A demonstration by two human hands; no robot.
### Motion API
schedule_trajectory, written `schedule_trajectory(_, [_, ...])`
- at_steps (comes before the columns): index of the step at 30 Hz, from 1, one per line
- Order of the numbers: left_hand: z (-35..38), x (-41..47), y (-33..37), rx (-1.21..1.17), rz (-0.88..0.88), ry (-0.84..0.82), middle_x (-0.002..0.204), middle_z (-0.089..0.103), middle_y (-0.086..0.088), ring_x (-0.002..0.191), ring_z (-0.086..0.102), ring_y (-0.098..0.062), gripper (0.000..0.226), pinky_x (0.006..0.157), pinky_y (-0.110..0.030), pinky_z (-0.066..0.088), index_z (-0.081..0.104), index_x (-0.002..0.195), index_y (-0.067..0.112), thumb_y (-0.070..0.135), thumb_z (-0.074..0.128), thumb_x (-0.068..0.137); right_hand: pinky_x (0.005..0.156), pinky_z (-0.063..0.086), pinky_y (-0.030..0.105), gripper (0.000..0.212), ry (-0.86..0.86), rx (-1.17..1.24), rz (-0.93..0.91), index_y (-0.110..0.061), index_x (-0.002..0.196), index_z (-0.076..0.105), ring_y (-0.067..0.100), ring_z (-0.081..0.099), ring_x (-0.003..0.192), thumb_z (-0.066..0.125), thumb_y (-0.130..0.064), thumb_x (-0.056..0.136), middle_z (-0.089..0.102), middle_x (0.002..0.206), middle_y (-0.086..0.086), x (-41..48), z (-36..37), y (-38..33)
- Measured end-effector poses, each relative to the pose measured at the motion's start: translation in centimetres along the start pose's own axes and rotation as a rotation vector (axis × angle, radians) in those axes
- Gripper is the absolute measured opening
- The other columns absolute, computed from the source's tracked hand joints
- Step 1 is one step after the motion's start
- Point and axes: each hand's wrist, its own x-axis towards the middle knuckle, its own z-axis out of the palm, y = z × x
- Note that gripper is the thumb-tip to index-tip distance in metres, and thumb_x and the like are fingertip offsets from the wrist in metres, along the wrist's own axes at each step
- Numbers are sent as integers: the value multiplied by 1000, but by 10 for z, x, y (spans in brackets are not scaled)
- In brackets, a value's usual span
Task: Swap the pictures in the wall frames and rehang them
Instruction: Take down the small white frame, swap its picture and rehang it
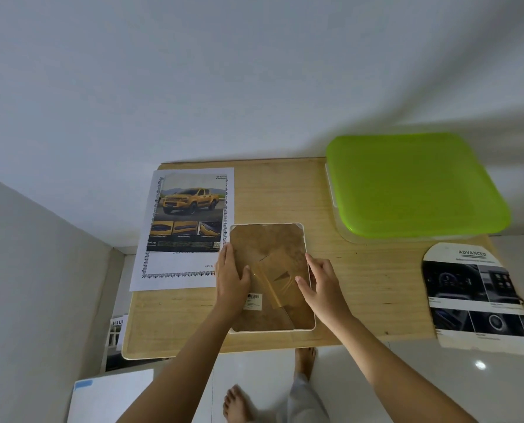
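The frame lies face down on the worktop, near the middle of its near edge, with the brown backing facing up inside the white rim. A folded stand flap and a barcode label are on the backing.

Your left hand rests flat on the left part of the backing, fingers straight and pointing to the far side, thumb spread toward the flap. Its grip is wide and holds nothing.

Your right hand rests on the right rim of the frame, fingers straight along the rim, thumb on the backing beside the flap. Its grip is also wide and closes on nothing.

The truck picture, a yellow pickup print, lies face up on a bordered white sheet at the far left of the worktop, just beside the frame's far left corner.

A box with a green lid sits at the far right corner. A dark brochure lies at the right end and overhangs the near edge of the worktop. A white sheet of paper lies on the floor at the near left.
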Motion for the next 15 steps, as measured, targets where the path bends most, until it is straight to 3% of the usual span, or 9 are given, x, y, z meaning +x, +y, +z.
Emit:
schedule_trajectory(5, [-6,-11,-13,49,64,118,153,19,-11,141,14,-26,67,115,-45,19,17,146,8,34,50,93,99,32,21,53,-9,22,53,-12,138,38,14,43,117,56,-27,90,43,124,5,38,-1,-8])
schedule_trajectory(9, [-15,-38,-42,218,198,-24,157,2,-2,144,-3,-17,98,114,-36,9,4,149,17,76,34,76,99,29,23,53,-29,19,133,-14,139,38,17,37,121,53,-32,91,38,125,6,71,5,-18])
schedule_trajectory(12, [-16,-54,-56,358,284,-144,155,-18,2,141,-21,-9,112,113,-34,-4,-19,145,24,86,33,68,103,34,30,52,-27,32,149,-12,136,42,22,38,120,56,-31,89,39,124,8,81,11,-20])
schedule_trajectory(15, [-14,-58,-60,465,318,-160,153,-23,-1,139,-26,-10,119,112,-33,-11,-30,140,26,91,33,62,104,34,33,57,-35,43,149,-12,135,42,23,37,119,62,-29,85,38,123,9,82,14,-21])
